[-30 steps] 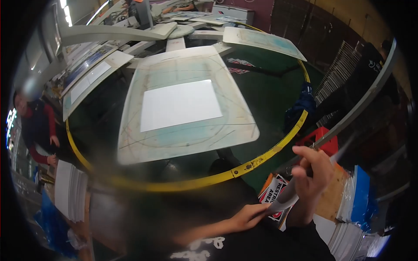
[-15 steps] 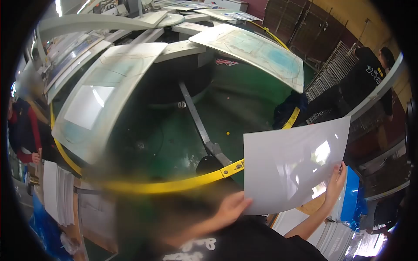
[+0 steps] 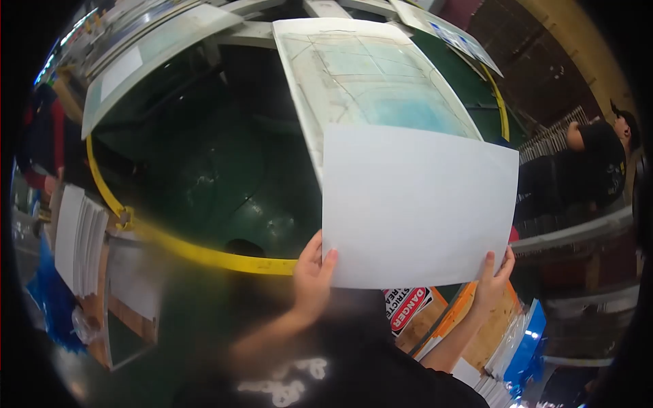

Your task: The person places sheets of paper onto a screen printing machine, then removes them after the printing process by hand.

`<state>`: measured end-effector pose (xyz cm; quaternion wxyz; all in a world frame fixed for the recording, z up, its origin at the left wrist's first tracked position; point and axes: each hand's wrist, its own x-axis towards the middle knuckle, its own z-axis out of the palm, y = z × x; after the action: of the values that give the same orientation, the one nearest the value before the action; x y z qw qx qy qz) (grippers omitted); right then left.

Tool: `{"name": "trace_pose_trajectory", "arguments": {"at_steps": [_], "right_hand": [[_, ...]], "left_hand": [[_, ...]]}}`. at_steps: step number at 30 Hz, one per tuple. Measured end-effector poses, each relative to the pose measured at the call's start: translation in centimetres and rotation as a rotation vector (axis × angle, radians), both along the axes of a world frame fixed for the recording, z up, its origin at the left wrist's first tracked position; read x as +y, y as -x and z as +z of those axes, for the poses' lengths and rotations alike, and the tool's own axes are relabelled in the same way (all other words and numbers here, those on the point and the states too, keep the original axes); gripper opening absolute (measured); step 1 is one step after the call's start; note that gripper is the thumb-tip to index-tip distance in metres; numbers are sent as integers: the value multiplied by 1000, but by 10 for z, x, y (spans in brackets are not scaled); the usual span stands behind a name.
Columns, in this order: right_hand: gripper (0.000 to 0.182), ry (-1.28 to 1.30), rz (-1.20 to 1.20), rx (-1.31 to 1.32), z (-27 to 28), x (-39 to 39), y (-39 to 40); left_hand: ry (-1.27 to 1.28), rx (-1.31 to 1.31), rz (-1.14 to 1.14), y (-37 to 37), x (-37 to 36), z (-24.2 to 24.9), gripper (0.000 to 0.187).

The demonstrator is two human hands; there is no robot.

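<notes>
A plain white sheet (image 3: 418,211), slightly bowed, is held up in front of me by both hands. My left hand (image 3: 314,275) grips its lower left corner, thumb on the near face. At the lower right corner my right hand (image 3: 495,277) pinches the edge between thumb and fingers. Beyond the sheet lies a long pale board (image 3: 360,75) with blue-green stains and dark lines; the sheet's upper part overlaps the board's near end in this view.
A yellow curved rail (image 3: 231,260) rings the machine. Another board (image 3: 160,58) bears a white sheet at the left. Stacked white sheets (image 3: 75,231) stand lower left. A red-and-white danger sign (image 3: 408,309) lies below my hands. One person (image 3: 598,163) is at right, another (image 3: 44,136) at left.
The white sheet has moved left to mid-view and turned more squarely toward me, losing its bright glare. My left hand moved left and up with it. The boards appear shifted left.
</notes>
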<state>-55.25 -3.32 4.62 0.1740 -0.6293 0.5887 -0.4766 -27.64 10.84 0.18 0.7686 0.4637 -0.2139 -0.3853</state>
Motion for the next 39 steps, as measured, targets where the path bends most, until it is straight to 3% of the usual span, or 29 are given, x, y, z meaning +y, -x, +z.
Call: {"name": "trace_pose_trajectory", "arguments": {"at_steps": [3, 6, 12, 19, 28, 39], "right_hand": [[61, 56, 136, 36, -24, -32, -20], [67, 57, 227, 112, -35, -67, -52], [78, 51, 328, 244, -48, -148, -136], [92, 9, 229, 378, -23, -149, -230], [95, 12, 196, 430, -39, -146, -259], [95, 39, 215, 477, -58, -154, -261]], "left_hand": [[-143, -613, -38, -46, -6, 3, 62], [-211, -1103, -99, -108, -16, 5, 67], [-289, -1217, -167, -209, -58, 4, 76], [-581, -1538, -69, -290, -94, -19, 91], [-726, -1588, -87, -313, -99, -43, 94], [-717, -1651, -53, -319, -102, -47, 92]]}}
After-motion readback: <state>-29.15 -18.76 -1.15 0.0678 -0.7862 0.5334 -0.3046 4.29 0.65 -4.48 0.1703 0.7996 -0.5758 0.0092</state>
